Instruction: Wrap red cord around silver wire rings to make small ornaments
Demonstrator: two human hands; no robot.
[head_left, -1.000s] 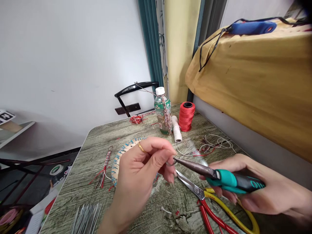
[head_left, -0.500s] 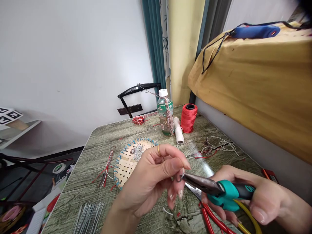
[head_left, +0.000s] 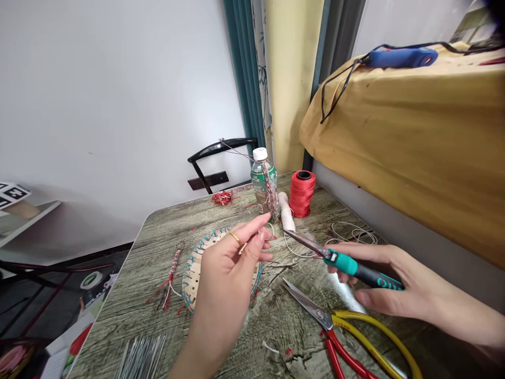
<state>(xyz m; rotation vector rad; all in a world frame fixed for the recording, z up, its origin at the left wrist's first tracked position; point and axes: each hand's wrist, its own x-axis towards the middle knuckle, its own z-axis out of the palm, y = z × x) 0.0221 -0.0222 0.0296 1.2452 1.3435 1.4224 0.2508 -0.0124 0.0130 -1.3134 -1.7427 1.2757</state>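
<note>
My left hand [head_left: 232,273] is raised over the woven bamboo disc [head_left: 190,281], thumb and forefinger pinched together on a thin white cord [head_left: 272,227] that loops out past the fingertips. Whatever else lies inside the pinch is too small to make out. In my right hand [head_left: 379,273] is a pair of long-nose pliers [head_left: 347,265] with green and black handles. Its jaws point up and left, apart from the left fingers. Scissors [head_left: 321,316] with red and yellow handles lie on the table below the pliers.
A bottle [head_left: 262,184], a white thread roll [head_left: 286,213] and a red thread spool [head_left: 302,193] stand at the back. Thin metal wires [head_left: 142,358] lie front left, near a braided red-white cord [head_left: 173,271]. Loose cord [head_left: 355,231] coils at right.
The pliers have drawn away from the left fingers, where a small wire hook showed at their tip. My left hand has moved up and left, its fingers now turned away from me.
</note>
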